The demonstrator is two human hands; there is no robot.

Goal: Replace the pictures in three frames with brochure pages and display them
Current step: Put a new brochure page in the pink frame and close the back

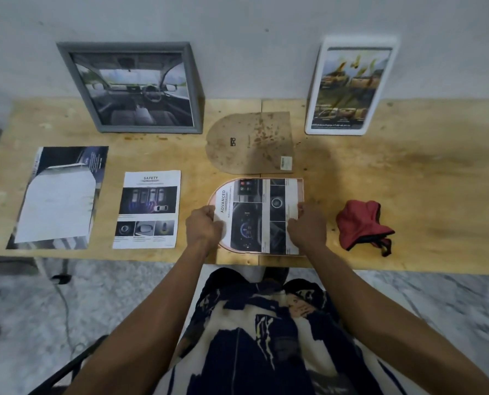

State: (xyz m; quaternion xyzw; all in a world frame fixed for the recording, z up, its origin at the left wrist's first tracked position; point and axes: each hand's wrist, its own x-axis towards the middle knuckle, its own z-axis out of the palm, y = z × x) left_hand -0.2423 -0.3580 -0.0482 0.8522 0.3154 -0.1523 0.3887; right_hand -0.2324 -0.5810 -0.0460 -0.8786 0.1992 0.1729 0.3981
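An arch-shaped pink frame [301,187] lies flat near the table's front edge. A cut brochure page [254,212] marked ADVANCED lies on it. My left hand [203,228] pinches the page's left end, and my right hand [306,226] pinches its right end. The frame's brown arch-shaped backing board [249,142] lies just behind. A grey frame [132,86] with a car-interior picture and a white frame [351,86] with a yellow-car page lean upright against the wall. A loose SAFETY page [147,209] lies to the left.
The brochure [58,198], with a white sheet on top, lies at the far left of the wooden table [408,166]. A red cloth pouch [361,223] sits right of my right hand. The table's front edge runs just below the pink frame.
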